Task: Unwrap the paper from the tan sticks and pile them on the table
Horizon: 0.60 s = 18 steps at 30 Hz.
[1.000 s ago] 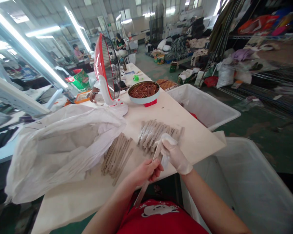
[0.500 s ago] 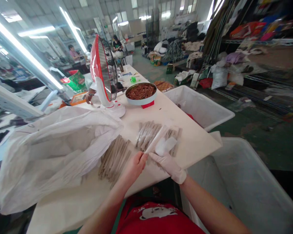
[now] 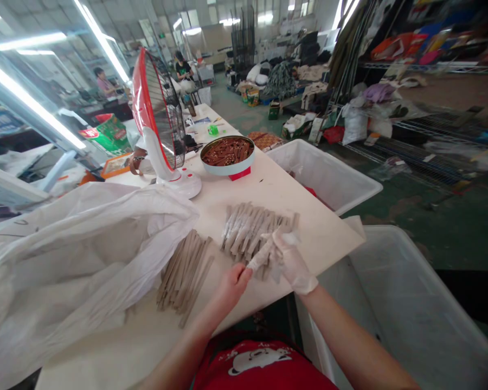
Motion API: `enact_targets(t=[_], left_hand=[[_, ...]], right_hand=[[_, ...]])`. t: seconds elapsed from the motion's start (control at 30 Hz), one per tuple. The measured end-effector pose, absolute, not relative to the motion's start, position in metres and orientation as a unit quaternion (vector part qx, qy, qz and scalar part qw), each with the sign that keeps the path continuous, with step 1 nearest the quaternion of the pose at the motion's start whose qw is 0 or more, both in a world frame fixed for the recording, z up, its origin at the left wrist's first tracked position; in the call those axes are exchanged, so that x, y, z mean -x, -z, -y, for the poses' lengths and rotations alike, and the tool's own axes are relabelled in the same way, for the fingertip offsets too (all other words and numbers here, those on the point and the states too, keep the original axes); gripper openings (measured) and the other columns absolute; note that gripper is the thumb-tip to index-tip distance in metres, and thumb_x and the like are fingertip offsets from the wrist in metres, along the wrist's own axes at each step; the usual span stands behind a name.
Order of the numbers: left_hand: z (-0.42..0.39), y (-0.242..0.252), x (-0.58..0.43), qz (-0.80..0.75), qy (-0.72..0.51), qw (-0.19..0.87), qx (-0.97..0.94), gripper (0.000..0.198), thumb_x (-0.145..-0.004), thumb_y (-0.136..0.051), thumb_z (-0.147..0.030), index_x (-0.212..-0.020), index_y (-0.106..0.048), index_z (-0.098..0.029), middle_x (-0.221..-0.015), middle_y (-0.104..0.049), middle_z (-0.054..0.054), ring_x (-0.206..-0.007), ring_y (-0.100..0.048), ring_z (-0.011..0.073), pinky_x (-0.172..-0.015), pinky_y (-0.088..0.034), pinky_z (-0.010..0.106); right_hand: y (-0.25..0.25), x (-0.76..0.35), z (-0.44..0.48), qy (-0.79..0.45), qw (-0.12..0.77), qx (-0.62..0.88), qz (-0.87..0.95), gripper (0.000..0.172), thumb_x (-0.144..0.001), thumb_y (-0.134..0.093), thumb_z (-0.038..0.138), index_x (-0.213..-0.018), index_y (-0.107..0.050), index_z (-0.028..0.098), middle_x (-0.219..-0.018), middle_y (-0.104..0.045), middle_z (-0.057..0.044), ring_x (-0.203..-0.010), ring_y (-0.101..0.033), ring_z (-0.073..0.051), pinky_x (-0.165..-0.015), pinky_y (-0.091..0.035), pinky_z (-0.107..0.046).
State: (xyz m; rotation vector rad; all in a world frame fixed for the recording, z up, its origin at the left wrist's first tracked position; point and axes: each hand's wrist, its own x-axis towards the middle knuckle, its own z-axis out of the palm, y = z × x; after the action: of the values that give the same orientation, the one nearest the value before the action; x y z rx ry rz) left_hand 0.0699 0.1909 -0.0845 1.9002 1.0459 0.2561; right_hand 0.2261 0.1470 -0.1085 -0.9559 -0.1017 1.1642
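Note:
My bare left hand [image 3: 236, 280] is closed on the near end of a pale wrapped strip [image 3: 262, 258] over the white table [image 3: 293, 189]. At the strip's far end, my right hand [image 3: 291, 261], in a whitish glove, has its fingers pressed together around it, with thin translucent wrap by the fingers. Just beyond my hands lies a row of grey-beige strips [image 3: 244, 227], some with a shiny cover. Another pile of grey-beige strips [image 3: 183, 271] lies left of my left hand. My fingers partly hide the held strip.
A large white sack [image 3: 85, 260] covers the table's left side. Behind it stand a red and white fan [image 3: 146, 119] and a round tin [image 3: 228, 157] of brown pieces. Translucent bins [image 3: 329, 173] stand along the right edge. Two people are seated far back.
My right hand has moved from beside the strip onto its far end. The strip, earlier long and smooth, now looks shorter and crumpled. The view has shifted slightly.

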Motion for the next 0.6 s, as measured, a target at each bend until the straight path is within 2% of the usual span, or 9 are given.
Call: enact_targets(t=[0.07,0.13,0.23,0.3,0.37,0.43,0.53,0.6], left_hand=[[-0.194,0.096,-0.082,-0.439,-0.114,0.443,-0.774,0.031,-0.086,-0.04,-0.039,-0.061,-0.044,-0.021,-0.056,-0.044,-0.003,-0.055,-0.044,0.0135,-0.051,-0.028,0.025],[-0.203,0.11,-0.101,-0.443,-0.103,0.422,-0.784,0.03,-0.088,-0.04,-0.037,-0.065,-0.049,-0.02,-0.059,-0.051,-0.001,-0.058,-0.049,0.0149,-0.053,-0.031,0.025],[-0.228,0.128,-0.134,-0.45,-0.073,0.363,-0.813,0.029,-0.091,-0.037,-0.029,-0.076,-0.059,-0.017,-0.068,-0.061,0.004,-0.066,-0.057,0.0174,-0.06,-0.039,0.027],[-0.246,0.136,-0.154,-0.462,-0.07,0.317,-0.825,0.028,-0.091,-0.035,-0.021,-0.091,-0.062,-0.013,-0.082,-0.066,0.01,-0.079,-0.061,0.0195,-0.07,-0.042,0.029],[-0.257,0.141,-0.168,-0.473,-0.066,0.267,-0.837,0.031,-0.089,-0.035,-0.014,-0.111,-0.057,-0.011,-0.1,-0.065,0.015,-0.09,-0.061,0.0208,-0.077,-0.043,0.03],[-0.26,0.142,-0.173,-0.469,-0.062,0.215,-0.854,0.039,-0.087,-0.037,-0.01,-0.123,-0.051,-0.012,-0.112,-0.061,0.016,-0.097,-0.06,0.0214,-0.081,-0.043,0.031],[-0.251,0.137,-0.165,-0.423,-0.103,0.194,-0.879,0.033,-0.087,-0.043,-0.017,-0.115,-0.058,-0.016,-0.122,-0.056,0.014,-0.109,-0.054,0.024,-0.092,-0.04,0.035],[-0.24,0.132,-0.155,-0.39,-0.128,0.277,-0.868,0.027,-0.088,-0.044,-0.028,-0.103,-0.064,-0.017,-0.114,-0.061,0.011,-0.106,-0.055,0.0232,-0.09,-0.041,0.034]], right_hand=[[0.118,-0.225,-0.151,-0.536,0.725,0.432,0.021,0.035,-0.064,-0.075,0.048,-0.084,-0.067,0.02,-0.059,-0.061,0.003,-0.05,-0.054,-0.01,-0.044,-0.041,-0.022],[0.128,-0.229,-0.154,-0.548,0.718,0.429,0.024,0.036,-0.065,-0.073,0.049,-0.086,-0.067,0.02,-0.064,-0.064,0.001,-0.054,-0.056,-0.012,-0.046,-0.043,-0.024],[0.141,-0.254,-0.156,-0.522,0.724,0.448,0.054,0.035,-0.071,-0.068,0.049,-0.089,-0.068,0.019,-0.049,-0.053,0.006,-0.042,-0.046,-0.008,-0.04,-0.037,-0.022],[0.145,-0.275,-0.155,-0.496,0.741,0.451,0.041,0.03,-0.073,-0.068,0.043,-0.092,-0.069,0.02,-0.047,-0.051,0.007,-0.039,-0.043,-0.006,-0.039,-0.036,-0.02],[0.147,-0.29,-0.152,-0.499,0.75,0.433,0.018,0.027,-0.072,-0.069,0.036,-0.095,-0.069,0.021,-0.058,-0.061,0.004,-0.046,-0.051,-0.008,-0.043,-0.041,-0.02],[0.148,-0.296,-0.15,-0.521,0.749,0.409,0.011,0.027,-0.072,-0.068,0.034,-0.096,-0.07,0.021,-0.077,-0.07,0.0,-0.06,-0.062,-0.012,-0.054,-0.05,-0.024],[0.147,-0.29,-0.151,-0.539,0.745,0.391,0.031,0.028,-0.075,-0.065,0.038,-0.096,-0.07,0.023,-0.093,-0.073,-0.003,-0.08,-0.067,-0.017,-0.073,-0.054,-0.03],[0.144,-0.28,-0.152,-0.535,0.745,0.395,0.052,0.029,-0.074,-0.065,0.042,-0.095,-0.071,0.022,-0.094,-0.073,-0.004,-0.086,-0.067,-0.019,-0.079,-0.053,-0.032]])
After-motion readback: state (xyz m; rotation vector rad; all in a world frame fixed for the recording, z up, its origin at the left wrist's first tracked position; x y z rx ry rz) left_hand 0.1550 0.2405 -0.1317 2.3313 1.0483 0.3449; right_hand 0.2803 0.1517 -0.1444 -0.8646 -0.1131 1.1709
